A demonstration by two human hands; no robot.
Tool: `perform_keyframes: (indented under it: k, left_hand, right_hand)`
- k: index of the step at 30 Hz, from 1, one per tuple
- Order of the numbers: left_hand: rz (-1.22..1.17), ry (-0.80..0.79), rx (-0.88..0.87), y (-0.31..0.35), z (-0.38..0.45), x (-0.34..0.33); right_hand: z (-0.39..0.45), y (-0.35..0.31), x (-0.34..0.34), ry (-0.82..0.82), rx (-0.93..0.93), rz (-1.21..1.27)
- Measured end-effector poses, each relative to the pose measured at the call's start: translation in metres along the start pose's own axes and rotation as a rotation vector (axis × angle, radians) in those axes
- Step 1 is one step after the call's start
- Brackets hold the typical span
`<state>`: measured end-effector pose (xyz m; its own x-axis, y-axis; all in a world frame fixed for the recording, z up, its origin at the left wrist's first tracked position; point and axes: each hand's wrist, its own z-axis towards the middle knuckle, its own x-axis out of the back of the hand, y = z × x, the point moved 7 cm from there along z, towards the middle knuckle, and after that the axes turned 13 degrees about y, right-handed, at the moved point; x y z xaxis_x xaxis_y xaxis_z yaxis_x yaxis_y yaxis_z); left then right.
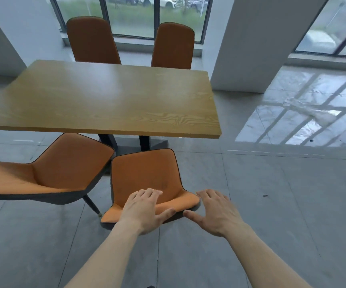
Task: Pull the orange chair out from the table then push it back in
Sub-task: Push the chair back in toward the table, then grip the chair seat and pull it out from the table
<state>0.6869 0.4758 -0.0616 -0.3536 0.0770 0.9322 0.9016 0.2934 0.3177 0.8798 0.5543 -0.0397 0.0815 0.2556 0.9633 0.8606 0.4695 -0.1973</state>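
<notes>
The orange chair stands just in front of me with its back toward me. Its seat lies short of the near edge of the wooden table, out from under the top. My left hand lies palm down on the top of the backrest, with the fingers spread over the edge and the thumb splayed on the near side. At the backrest's right corner my right hand is held flat with the fingers apart. The fingertips are at the corner, and I cannot tell whether they touch it.
A second orange chair stands close on the left, turned at an angle. Two more orange chairs are tucked in at the table's far side. A white pillar rises at the right. Grey tiled floor spreads to my right.
</notes>
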Motion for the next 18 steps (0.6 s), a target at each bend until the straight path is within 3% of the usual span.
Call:
perform_keyframes:
  k: [7, 18]
  left_hand:
    - [0.039, 0.041, -0.14, 0.111, 0.062, 0.022]
    - [0.05, 0.11, -0.228, 0.331, 0.193, 0.026]
  right_hand:
    - [0.011, 0.094, 0.062, 0.07, -0.096, 0.029]
    - [0.044, 0.329, 0.16, 0.107, -0.221, 0.061]
